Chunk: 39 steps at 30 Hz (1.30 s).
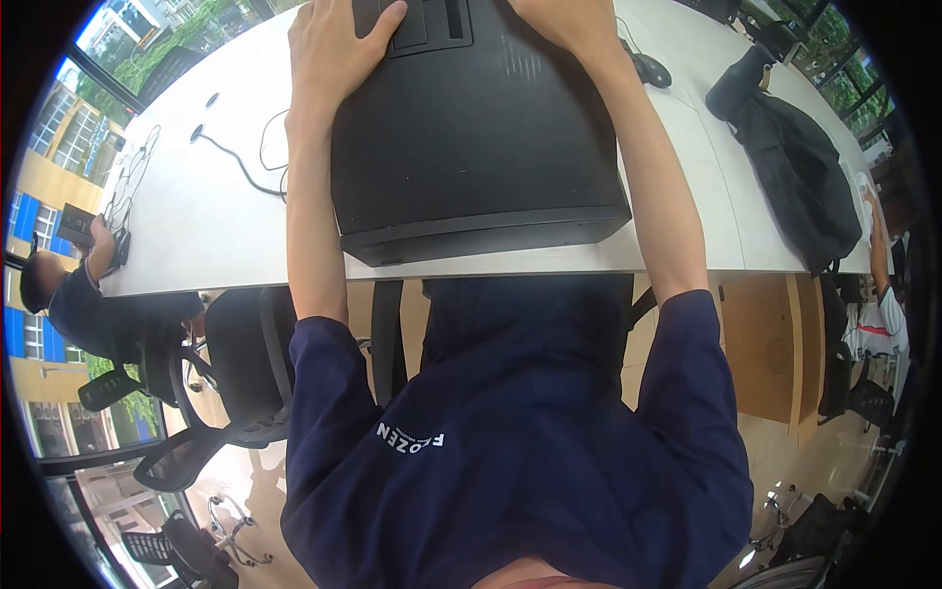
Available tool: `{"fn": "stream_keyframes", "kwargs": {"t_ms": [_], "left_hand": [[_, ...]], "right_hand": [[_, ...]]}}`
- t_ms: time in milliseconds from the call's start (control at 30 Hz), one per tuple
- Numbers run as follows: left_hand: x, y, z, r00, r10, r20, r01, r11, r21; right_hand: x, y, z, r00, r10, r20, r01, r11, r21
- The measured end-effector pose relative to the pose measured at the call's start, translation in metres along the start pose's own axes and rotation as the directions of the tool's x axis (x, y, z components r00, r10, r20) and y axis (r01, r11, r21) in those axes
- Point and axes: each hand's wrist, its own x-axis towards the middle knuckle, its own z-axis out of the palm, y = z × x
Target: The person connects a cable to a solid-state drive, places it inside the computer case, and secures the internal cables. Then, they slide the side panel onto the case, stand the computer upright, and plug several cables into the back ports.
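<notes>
A black desktop computer case (471, 147) lies flat at the front edge of the white table, its broad side panel facing up. Near its far end is a recessed latch plate (427, 25). My left hand (339, 44) rests at the case's far left, the thumb stretched out onto the panel by the latch plate; the upper frame edge cuts off its other fingertips. At the far right of the case is my right hand (569, 22), with its fingers out of view beyond the frame. Pale scuff marks show on the panel between the hands.
A black mouse (652, 71) sits right of the case, and a black bag (790, 157) lies farther right. Loose cables (240, 162) run across the table on the left. A person (83, 285) sits at the left end, near an office chair (240, 344).
</notes>
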Motion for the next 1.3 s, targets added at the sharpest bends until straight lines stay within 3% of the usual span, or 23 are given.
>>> {"fn": "stream_keyframes", "kwargs": {"t_ms": [100, 267, 467, 533, 600, 767, 967, 1033, 1133, 1200, 1300], "left_hand": [[-0.001, -0.016, 0.009, 0.989, 0.069, 0.131, -0.082, 0.992, 0.094], [-0.005, -0.022, 0.022, 0.975, -0.078, 0.207, 0.068, 0.996, 0.058], [-0.015, -0.027, 0.034, 0.933, -0.109, 0.343, 0.091, 0.994, 0.068], [-0.021, -0.033, 0.044, 0.946, -0.086, 0.313, 0.072, 0.996, 0.057], [-0.023, -0.035, 0.047, 0.956, -0.066, 0.284, 0.053, 0.997, 0.052], [-0.02, -0.034, 0.041, 0.929, -0.087, 0.36, 0.061, 0.995, 0.081], [-0.023, -0.03, 0.04, 0.953, -0.068, 0.297, 0.043, 0.995, 0.09], [-0.024, -0.033, 0.042, 0.937, -0.092, 0.337, 0.061, 0.993, 0.101], [-0.028, -0.034, 0.046, 0.904, -0.115, 0.411, 0.074, 0.991, 0.114], [-0.032, -0.036, 0.049, 0.892, -0.114, 0.438, 0.066, 0.99, 0.123], [-0.033, -0.034, 0.05, 0.911, -0.081, 0.404, 0.056, 0.996, 0.073]], "right_hand": [[-0.002, 0.001, 0.006, 0.997, 0.05, 0.058, -0.049, 0.999, -0.01], [-0.005, 0.005, 0.015, 0.991, 0.07, 0.118, -0.068, 0.997, -0.024], [-0.011, 0.016, 0.032, 0.97, 0.106, 0.217, -0.111, 0.994, 0.012], [-0.014, 0.02, 0.039, 0.967, 0.104, 0.23, -0.12, 0.991, 0.054], [-0.016, 0.019, 0.042, 0.969, 0.096, 0.226, -0.093, 0.995, -0.021], [-0.013, 0.018, 0.041, 0.965, 0.099, 0.241, -0.108, 0.994, 0.023], [-0.014, 0.017, 0.038, 0.969, 0.088, 0.23, -0.098, 0.995, 0.033], [-0.015, 0.017, 0.042, 0.973, 0.081, 0.217, -0.087, 0.996, 0.019], [-0.022, 0.02, 0.045, 0.956, 0.09, 0.28, -0.103, 0.994, 0.033], [-0.029, 0.029, 0.059, 0.923, 0.099, 0.372, -0.085, 0.995, -0.055], [-0.036, 0.039, 0.079, 0.964, 0.056, 0.259, -0.052, 0.998, -0.023]]}}
